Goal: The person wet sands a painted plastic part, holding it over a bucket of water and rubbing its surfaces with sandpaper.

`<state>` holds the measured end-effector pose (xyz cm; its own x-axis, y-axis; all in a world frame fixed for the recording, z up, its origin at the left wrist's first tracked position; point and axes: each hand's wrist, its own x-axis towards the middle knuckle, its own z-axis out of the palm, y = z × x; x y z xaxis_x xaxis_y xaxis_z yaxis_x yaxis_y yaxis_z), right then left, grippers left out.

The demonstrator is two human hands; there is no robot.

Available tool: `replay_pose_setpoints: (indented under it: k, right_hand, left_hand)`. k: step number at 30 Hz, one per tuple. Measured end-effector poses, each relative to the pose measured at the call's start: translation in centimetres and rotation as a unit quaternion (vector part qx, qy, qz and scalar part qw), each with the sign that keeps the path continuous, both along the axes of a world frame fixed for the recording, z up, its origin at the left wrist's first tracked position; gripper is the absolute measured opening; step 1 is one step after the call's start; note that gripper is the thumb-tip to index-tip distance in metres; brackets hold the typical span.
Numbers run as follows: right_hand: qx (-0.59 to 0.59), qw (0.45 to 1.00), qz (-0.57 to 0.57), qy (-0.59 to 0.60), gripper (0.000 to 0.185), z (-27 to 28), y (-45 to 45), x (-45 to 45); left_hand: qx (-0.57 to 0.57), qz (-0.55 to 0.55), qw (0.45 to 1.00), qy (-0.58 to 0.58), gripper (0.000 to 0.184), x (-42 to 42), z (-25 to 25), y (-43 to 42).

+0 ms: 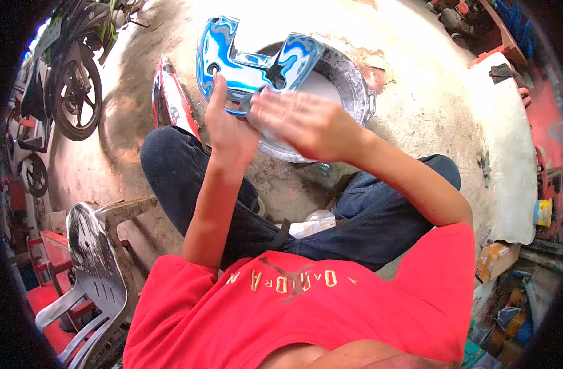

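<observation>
My left hand [230, 126] grips a glossy blue-and-white motorcycle body panel [247, 75] by its near edge, thumb up along its face. The panel is U-shaped with two dark holes and is held up over a round grey basin [357, 83]. Pale cloudy liquid shows inside the basin. At the panel's lower right edge is my right hand [306, 123], its fingers blurred by motion. Whether it holds something small against the panel, I cannot make out.
A red-and-white panel [171, 101] lies on the concrete floor by my left knee. Motorcycles [78, 92] stand at the left, above a worn plastic chair [97, 258]. On the right are a long whitish slab [509, 160], a cardboard box [497, 261] and assorted parts.
</observation>
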<state>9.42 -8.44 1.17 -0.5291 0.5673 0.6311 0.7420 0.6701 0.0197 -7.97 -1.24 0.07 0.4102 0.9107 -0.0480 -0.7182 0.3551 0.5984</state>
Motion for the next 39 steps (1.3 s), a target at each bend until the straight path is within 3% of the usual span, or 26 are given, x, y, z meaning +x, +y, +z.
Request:
replay_pose_setpoints:
  k: [1, 3, 5, 7, 9, 11, 13, 14, 17, 21, 24, 27, 28, 31, 35, 39]
  right_hand:
    - [-0.004, 0.999, 0.044, -0.021, 0.047, 0.4, -0.3, -0.3]
    - [0.033, 0.999, -0.027, -0.014, 0.044, 0.6, 1.8, 2.7]
    - [-0.056, 0.980, -0.159, 0.102, 0.037, 0.2, 3.7, 5.8]
    - [-0.119, 0.956, -0.244, 0.114, 0.039, 0.5, 3.1, 6.2]
    - [0.013, 0.992, -0.122, 0.026, 0.040, -0.4, 2.1, 3.9]
    - [-0.010, 1.000, 0.001, 0.014, 0.046, 0.1, 0.3, 1.1]
    - [0.009, 1.000, 0.015, -0.006, 0.047, 0.2, 1.4, 2.8]
    - [0.031, 0.997, -0.062, -0.021, 0.045, 0.3, 2.4, 4.5]
    - [-0.157, 0.946, -0.278, 0.054, 0.042, -0.8, 4.0, 8.7]
    - [0.011, 0.993, -0.121, -0.013, 0.045, -0.3, 1.7, 3.9]
    - [0.017, 0.999, -0.048, 0.001, 0.042, 0.1, 0.1, 0.9]
    - [0.043, 0.995, -0.080, -0.030, 0.038, -0.1, 2.5, 5.2]
    - [0.018, 0.992, -0.126, 0.021, 0.037, 0.0, 3.4, 6.4]
    - [-0.010, 0.991, -0.136, 0.016, 0.039, 0.4, 2.9, 6.1]
    - [-0.009, 0.999, -0.024, -0.038, 0.048, 1.2, -0.4, 0.7]
    - [-0.030, 0.988, -0.149, 0.011, 0.040, 1.2, 2.2, 5.0]
  left_hand:
    - [0.003, -0.002, 1.000, -0.009, 0.043, 0.1, 0.0, 0.0]
    - [0.002, -0.008, 1.000, -0.026, 0.043, 0.5, 0.8, -0.8]
    - [-0.006, 0.009, 1.000, 0.005, 0.044, 0.6, 1.3, -1.2]
    - [-0.013, 0.009, 0.999, 0.030, 0.044, 0.5, 1.5, -1.0]
    - [0.001, 0.005, 0.998, 0.057, 0.045, 0.4, 1.0, -0.6]
    - [0.009, -0.005, 0.998, 0.065, 0.046, 0.4, 0.9, -0.7]
    - [0.015, -0.024, 0.998, 0.055, 0.047, 0.5, 1.2, -1.0]
    - [0.014, -0.010, 0.998, 0.060, 0.048, 0.5, 0.9, -1.0]
    - [0.002, 0.008, 0.998, 0.067, 0.048, 0.7, 1.6, -1.5]
    - [0.001, 0.003, 0.998, 0.067, 0.046, 0.2, 1.5, -1.2]
    - [-0.009, -0.012, 0.999, 0.047, 0.044, 0.1, 0.7, -0.8]
    - [-0.001, -0.004, 0.999, 0.040, 0.044, 0.5, 1.6, -1.3]
    - [0.009, -0.005, 0.999, 0.040, 0.044, 0.5, 1.6, -1.3]
    - [0.008, -0.008, 0.999, 0.030, 0.046, 0.5, 1.4, -1.1]
    - [0.027, -0.034, 0.999, 0.014, 0.048, 0.1, 0.5, -0.3]
    - [-0.003, -0.001, 0.999, 0.038, 0.048, 0.5, 1.5, -1.2]
